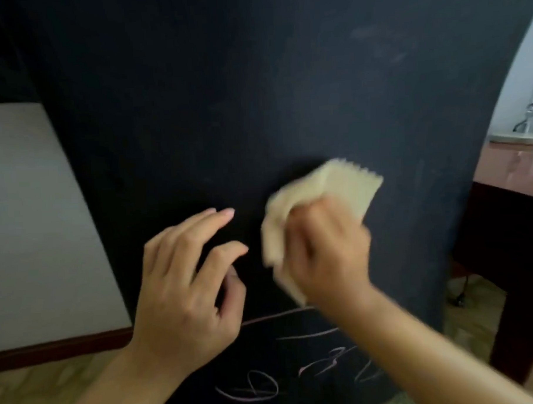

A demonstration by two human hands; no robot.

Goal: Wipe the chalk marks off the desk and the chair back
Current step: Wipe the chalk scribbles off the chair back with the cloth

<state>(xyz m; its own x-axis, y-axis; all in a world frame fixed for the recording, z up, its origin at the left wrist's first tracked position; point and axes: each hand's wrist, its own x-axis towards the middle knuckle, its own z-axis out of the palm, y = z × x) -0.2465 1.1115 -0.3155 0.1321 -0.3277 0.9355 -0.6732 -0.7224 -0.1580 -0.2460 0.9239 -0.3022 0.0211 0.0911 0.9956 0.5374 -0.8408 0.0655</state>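
A tall black chair back point(254, 95) fills most of the head view. My right hand point(328, 251) is closed on a pale yellow cloth point(335, 186) and presses it against the chair back; both are blurred. My left hand point(186, 281) rests beside it on the black surface, fingers spread and holding nothing. Pink chalk marks point(255, 388), a long line and several scribbles, remain low on the chair back below both hands. Faint smears point(380, 44) show near the top right.
A white wall point(30, 212) with a dark baseboard point(51, 348) lies to the left. To the right stands a dark wooden desk point(510, 221) with a pinkish top and a metal object point(527, 117) on it. The floor point(38, 395) is pale wood.
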